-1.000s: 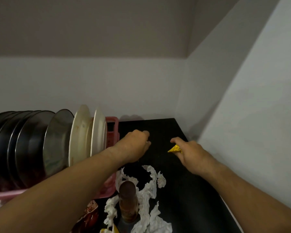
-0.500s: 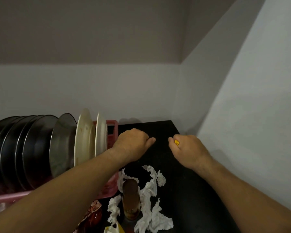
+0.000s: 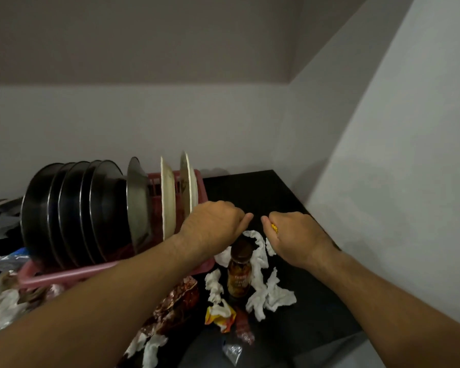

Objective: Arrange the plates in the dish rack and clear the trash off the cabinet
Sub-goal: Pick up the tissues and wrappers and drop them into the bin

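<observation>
Two walls are meeting behind the black cabinet top [image 3: 255, 187]. Plates are standing upright in the pink dish rack [image 3: 72, 272]. Crumpled tissues [image 3: 271, 293] are ringing a brown bottle [image 3: 239, 269]. The left hand [image 3: 213, 224] is curling closed, contents hidden; the right hand [image 3: 295, 235] is pinching a yellow scrap [image 3: 274, 228].

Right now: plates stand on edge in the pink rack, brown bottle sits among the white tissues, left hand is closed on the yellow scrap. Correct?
Not quite. The head view shows the yellow scrap in the closed right hand, not the left hand. The rest holds: plates stand on edge in the pink rack, and the brown bottle sits among the white tissues.
</observation>
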Demonstrator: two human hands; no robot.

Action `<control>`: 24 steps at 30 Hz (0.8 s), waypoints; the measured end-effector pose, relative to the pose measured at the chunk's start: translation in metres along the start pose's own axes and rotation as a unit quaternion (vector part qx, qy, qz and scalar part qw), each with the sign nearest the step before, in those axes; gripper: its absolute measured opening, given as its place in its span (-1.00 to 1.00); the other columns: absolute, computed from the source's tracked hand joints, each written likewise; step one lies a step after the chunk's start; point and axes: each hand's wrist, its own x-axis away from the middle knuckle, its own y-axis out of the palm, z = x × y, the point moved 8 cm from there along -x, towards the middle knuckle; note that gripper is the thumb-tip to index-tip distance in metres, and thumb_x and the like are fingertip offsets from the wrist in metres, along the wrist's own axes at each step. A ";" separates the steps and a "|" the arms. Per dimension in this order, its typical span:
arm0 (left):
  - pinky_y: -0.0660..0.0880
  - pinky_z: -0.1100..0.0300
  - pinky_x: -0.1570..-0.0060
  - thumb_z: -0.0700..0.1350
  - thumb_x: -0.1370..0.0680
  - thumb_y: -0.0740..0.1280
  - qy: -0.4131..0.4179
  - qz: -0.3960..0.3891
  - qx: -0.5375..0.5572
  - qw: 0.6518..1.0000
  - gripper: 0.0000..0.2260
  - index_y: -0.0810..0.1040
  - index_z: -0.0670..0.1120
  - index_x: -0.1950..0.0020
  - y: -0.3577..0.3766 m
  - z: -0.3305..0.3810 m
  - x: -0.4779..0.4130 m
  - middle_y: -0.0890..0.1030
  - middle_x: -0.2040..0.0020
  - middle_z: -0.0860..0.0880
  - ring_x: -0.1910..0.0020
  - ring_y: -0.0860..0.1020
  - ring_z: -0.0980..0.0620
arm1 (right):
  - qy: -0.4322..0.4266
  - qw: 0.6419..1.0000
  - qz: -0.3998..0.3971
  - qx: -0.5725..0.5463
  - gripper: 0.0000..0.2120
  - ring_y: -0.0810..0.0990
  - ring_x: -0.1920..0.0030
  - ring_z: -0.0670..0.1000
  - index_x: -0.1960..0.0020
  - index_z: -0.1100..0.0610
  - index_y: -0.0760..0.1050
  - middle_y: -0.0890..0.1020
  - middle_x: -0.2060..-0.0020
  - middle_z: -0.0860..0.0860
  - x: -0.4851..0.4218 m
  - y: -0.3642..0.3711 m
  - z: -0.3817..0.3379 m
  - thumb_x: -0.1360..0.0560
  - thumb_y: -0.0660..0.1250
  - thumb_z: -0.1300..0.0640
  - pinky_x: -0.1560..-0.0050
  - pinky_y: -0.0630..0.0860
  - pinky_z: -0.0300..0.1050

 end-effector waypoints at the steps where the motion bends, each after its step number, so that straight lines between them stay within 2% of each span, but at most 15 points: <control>1: 0.30 0.29 0.33 0.15 -0.65 -0.01 0.014 0.017 -0.007 1.000 -0.66 0.35 0.07 0.24 -0.004 0.001 0.010 0.43 0.32 0.07 0.38 0.41 0.16 | 0.008 1.000 0.000 -0.004 -0.66 0.42 0.50 -0.12 0.29 -0.09 0.30 0.44 0.44 -0.10 0.008 0.004 -0.005 -0.66 0.08 -0.06 0.45 0.22 -0.30; 5: 0.17 0.36 0.42 0.20 -0.61 -0.03 0.052 0.082 0.014 0.995 -0.65 0.34 0.10 0.27 -0.023 0.006 0.043 0.39 0.38 0.09 0.45 0.35 0.19 | 0.046 0.998 0.006 -0.049 -0.65 0.48 0.47 -0.13 0.29 -0.09 0.33 0.44 0.47 -0.09 0.041 0.016 -0.019 -0.65 0.07 -0.09 0.49 0.25 -0.29; 11: 0.23 0.32 0.42 0.25 -0.58 -0.11 0.043 0.078 0.048 0.995 -0.62 0.25 0.11 0.33 -0.021 0.015 0.094 0.39 0.40 0.10 0.45 0.38 0.18 | 0.038 0.999 0.016 -0.036 -0.62 0.41 0.51 -0.09 0.35 -0.07 0.29 0.43 0.49 -0.08 0.088 0.012 -0.044 -0.65 0.09 -0.06 0.45 0.19 -0.26; 14: 0.28 0.27 0.40 0.23 -0.60 -0.09 0.036 0.079 0.033 0.996 -0.59 0.29 0.08 0.33 -0.012 0.024 0.128 0.48 0.35 0.08 0.41 0.43 0.16 | 0.038 0.998 -0.001 -0.056 -0.63 0.42 0.49 -0.09 0.33 -0.07 0.33 0.45 0.47 -0.08 0.110 0.016 -0.056 -0.64 0.07 -0.08 0.42 0.25 -0.21; 17: 0.21 0.27 0.41 0.24 -0.57 -0.11 0.018 0.066 0.066 0.995 -0.59 0.25 0.07 0.36 0.002 0.031 0.165 0.47 0.35 0.10 0.40 0.41 0.16 | 0.026 0.998 -0.012 -0.050 -0.64 0.44 0.47 -0.09 0.32 -0.06 0.33 0.45 0.46 -0.08 0.138 0.034 -0.071 -0.63 0.09 -0.07 0.43 0.32 -0.17; 21: 0.33 0.16 0.34 0.21 -0.61 -0.05 0.010 0.045 0.074 0.996 -0.57 0.43 0.03 0.27 0.031 0.048 0.227 0.55 0.28 0.02 0.32 0.53 0.02 | 0.001 0.999 -0.030 -0.015 -0.64 0.51 0.39 0.00 0.32 -0.03 0.24 0.50 0.38 -0.08 0.181 0.073 -0.094 -0.64 0.09 -0.06 0.35 0.47 0.00; 24: 0.38 0.11 0.34 0.18 -0.63 0.02 -0.013 0.030 0.075 0.997 -0.56 0.54 -0.03 0.21 0.052 0.049 0.270 0.58 0.24 -0.02 0.28 0.57 -0.06 | 0.031 0.997 -0.055 -0.047 -0.62 0.46 0.39 -0.06 0.34 -0.07 0.25 0.44 0.40 -0.12 0.208 0.103 -0.105 -0.64 0.05 -0.11 0.32 0.38 -0.04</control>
